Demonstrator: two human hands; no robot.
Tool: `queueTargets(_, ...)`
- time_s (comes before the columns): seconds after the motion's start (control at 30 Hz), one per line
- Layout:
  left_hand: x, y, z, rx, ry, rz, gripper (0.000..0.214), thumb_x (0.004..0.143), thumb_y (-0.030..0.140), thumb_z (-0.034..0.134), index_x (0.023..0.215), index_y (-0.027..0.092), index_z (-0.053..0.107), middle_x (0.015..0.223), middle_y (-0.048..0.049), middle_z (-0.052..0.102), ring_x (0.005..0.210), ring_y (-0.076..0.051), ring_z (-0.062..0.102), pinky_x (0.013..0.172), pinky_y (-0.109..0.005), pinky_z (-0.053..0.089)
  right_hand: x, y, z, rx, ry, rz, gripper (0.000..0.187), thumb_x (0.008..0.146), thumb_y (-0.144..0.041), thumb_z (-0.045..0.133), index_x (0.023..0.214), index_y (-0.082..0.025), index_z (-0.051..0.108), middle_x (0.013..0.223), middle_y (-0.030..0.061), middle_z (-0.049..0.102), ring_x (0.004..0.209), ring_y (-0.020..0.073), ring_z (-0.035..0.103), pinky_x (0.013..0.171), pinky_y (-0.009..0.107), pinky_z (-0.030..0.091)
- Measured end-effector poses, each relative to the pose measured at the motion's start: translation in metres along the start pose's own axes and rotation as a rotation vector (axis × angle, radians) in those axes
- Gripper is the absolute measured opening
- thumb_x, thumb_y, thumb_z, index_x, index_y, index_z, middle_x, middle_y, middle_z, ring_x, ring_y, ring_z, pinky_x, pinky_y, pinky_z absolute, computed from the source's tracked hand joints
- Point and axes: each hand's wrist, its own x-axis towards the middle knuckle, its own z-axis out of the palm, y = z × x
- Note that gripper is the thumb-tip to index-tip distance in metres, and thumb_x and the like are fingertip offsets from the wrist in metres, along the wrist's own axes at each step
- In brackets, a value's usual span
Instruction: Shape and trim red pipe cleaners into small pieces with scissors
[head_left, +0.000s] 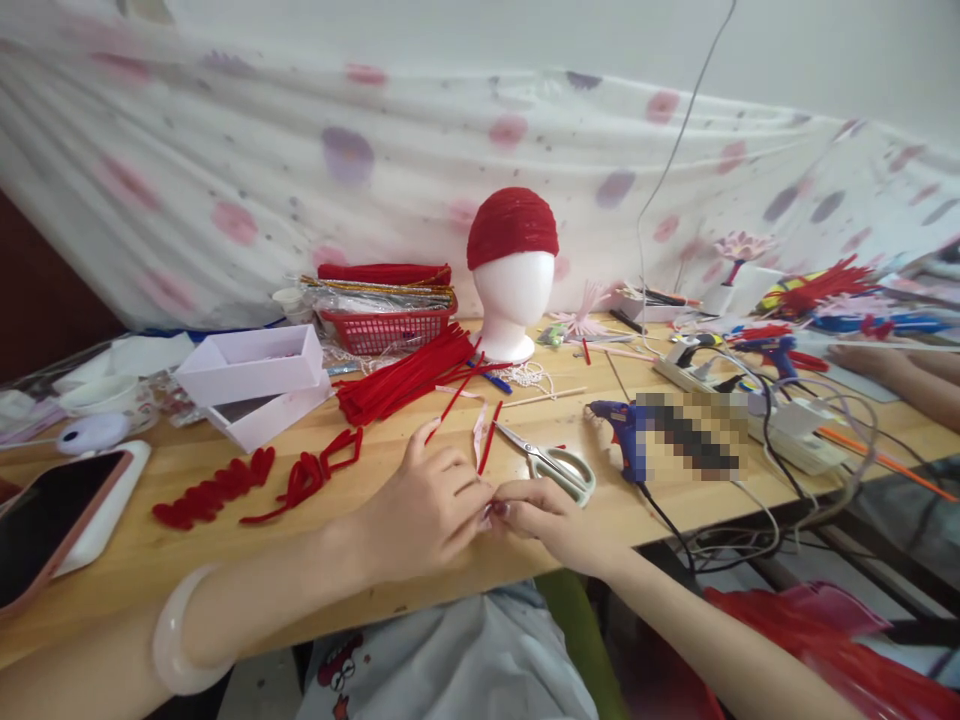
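My left hand [435,505] is closed, and a red pipe cleaner [452,402] sticks up from between its fingers. The fingertips of my right hand [547,520] are pinched together against those of my left, near the table's front edge. Whatever lies between the fingertips is hidden. Just beyond the hands are a short red pipe cleaner piece [490,438] and scissors [555,468] with pale green handles. Left of them lie bent red pipe cleaner loops [304,475] and a row of scalloped red fuzzy shapes [210,492]. A bundle of red pipe cleaners [409,378] is farther back.
A white foam head [514,295] with a red cap stands at the back, beside a red basket [394,330]. White boxes [251,370] and a phone [56,520] are left. Right are a blue glue gun [628,440], power strips and cables, and another person's arm [900,375].
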Motion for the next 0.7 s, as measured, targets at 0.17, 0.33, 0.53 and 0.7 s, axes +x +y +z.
queueTargets(0.17,-0.008,-0.008,0.002,0.232,0.048,0.255,0.024,0.089,0.013,0.049,0.097,0.027,0.067,0.089,-0.0028,0.072,0.101,-0.023,0.059,0.113,-0.049,0.006,0.001,0.006,0.0,0.117,-0.086,0.064,0.029,0.084,-0.028,0.039,0.063,-0.017,0.056,0.046,-0.0075,0.028,0.043,0.0101,0.021,0.044,0.025,0.021)
queueTargets(0.33,0.006,0.001,-0.01,0.076,-0.153,0.05,0.021,0.086,0.011,0.044,0.076,0.02,0.059,0.073,0.0001,0.062,0.085,-0.02,0.054,0.1,-0.047,0.024,0.004,-0.004,-0.004,-0.034,-0.046,0.012,0.024,0.083,-0.021,0.046,0.063,-0.017,0.057,0.055,-0.0037,0.043,0.053,0.0116,0.038,0.054,0.025,0.03)
queueTargets(0.53,0.017,0.004,-0.014,-0.474,-0.293,-0.542,0.022,0.078,0.019,0.042,0.058,0.021,0.05,0.061,0.0011,0.052,0.063,-0.016,0.051,0.065,-0.03,0.041,0.006,-0.015,0.004,-1.085,0.08,-0.572,0.025,0.09,-0.01,0.04,0.074,-0.015,0.059,0.064,0.0048,0.054,0.063,0.0192,0.043,0.066,0.032,0.038)
queueTargets(0.7,0.016,-0.004,-0.013,-0.604,-0.321,-0.543,0.025,0.08,0.02,0.037,0.057,0.023,0.047,0.056,-0.0001,0.053,0.056,-0.016,0.054,0.06,-0.031,0.049,0.009,-0.015,0.0,-1.302,0.093,-0.78,0.029,0.093,-0.009,0.038,0.078,-0.012,0.063,0.061,0.0054,0.055,0.061,0.0201,0.042,0.071,0.037,0.038)
